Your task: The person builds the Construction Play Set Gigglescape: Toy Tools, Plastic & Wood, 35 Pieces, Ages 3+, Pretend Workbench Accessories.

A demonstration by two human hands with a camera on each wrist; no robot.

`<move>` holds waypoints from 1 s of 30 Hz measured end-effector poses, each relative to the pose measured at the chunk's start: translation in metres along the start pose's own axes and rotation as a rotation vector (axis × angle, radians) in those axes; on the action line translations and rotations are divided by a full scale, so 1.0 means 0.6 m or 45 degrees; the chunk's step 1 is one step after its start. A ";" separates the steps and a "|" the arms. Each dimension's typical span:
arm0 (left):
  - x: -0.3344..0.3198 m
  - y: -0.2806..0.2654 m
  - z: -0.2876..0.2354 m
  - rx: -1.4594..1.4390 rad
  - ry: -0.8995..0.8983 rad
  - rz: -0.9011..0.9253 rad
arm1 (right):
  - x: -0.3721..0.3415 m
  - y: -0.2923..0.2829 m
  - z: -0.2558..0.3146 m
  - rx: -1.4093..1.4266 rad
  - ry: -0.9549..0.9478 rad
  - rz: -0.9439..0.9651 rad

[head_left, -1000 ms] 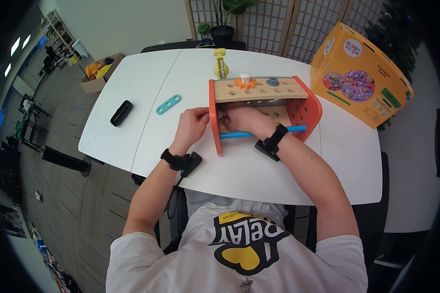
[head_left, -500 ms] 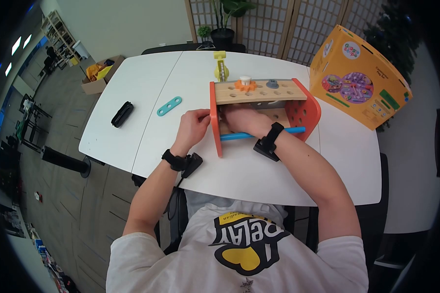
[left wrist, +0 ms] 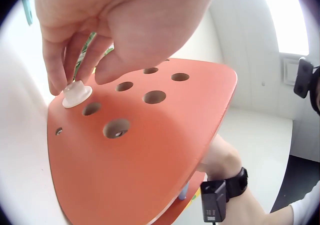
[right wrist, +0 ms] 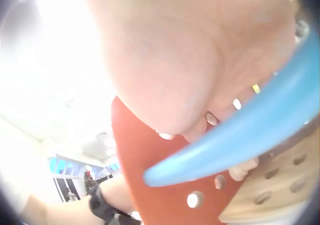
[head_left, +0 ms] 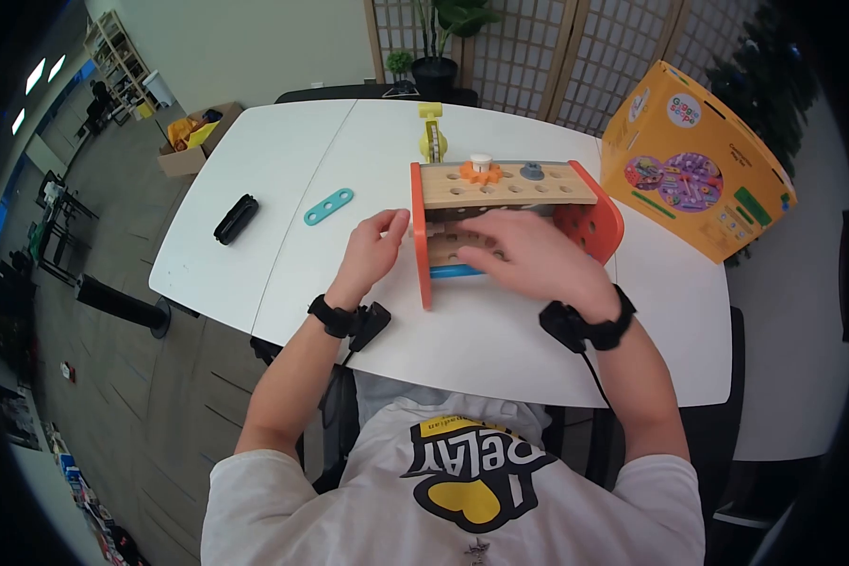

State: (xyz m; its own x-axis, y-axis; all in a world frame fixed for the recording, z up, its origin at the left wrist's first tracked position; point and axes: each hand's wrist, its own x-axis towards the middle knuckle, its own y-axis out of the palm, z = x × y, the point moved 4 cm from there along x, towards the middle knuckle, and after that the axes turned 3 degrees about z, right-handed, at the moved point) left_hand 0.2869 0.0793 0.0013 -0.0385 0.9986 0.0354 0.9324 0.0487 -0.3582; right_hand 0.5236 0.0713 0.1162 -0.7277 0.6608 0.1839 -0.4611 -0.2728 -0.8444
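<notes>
The toy bench has a red left side panel [head_left: 421, 245], a holed wooden top [head_left: 542, 191] and a blue rod [head_left: 455, 271] low across its front. Outside the panel, the left hand [head_left: 372, 253] has fingertips touching a white flanged piece [left wrist: 76, 95] in a hole; the thumb stands apart from it. Inside, a pale piece [right wrist: 243, 169] sticks out from the panel. The right hand [head_left: 542, 259], fingers spread and holding nothing visible, is over the bench's open front, hiding part of the rod. An orange gear [head_left: 481, 171] and a grey piece [head_left: 532, 171] sit on top.
A teal holed strip [head_left: 328, 207] and a black case [head_left: 237, 219] lie left on the white table [head_left: 283, 274]. Behind the bench stands a yellow toy piece [head_left: 432, 141]. A large orange box [head_left: 693, 156] is at the back right.
My right hand has drawn out of the bench toward the right and front, and its fingers have spread. The left hand stays beside the red panel.
</notes>
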 end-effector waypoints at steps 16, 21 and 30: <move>-0.008 0.002 -0.128 -0.393 -0.134 0.203 | -0.094 -0.126 -0.229 0.846 0.698 -0.236; 0.002 -0.003 -0.141 -0.510 0.125 0.195 | -0.102 -0.127 -0.226 0.986 0.537 -0.382; 0.010 -0.018 -0.141 -0.459 0.321 0.258 | -0.115 -0.089 -0.236 1.196 0.436 -0.533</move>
State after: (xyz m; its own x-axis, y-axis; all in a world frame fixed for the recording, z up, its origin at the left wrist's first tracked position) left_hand 0.3070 0.0830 0.0841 0.2033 0.9494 0.2396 0.9790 -0.2005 -0.0364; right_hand 0.6705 0.1391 0.0772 -0.3090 0.9464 0.0945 -0.9506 -0.3105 0.0020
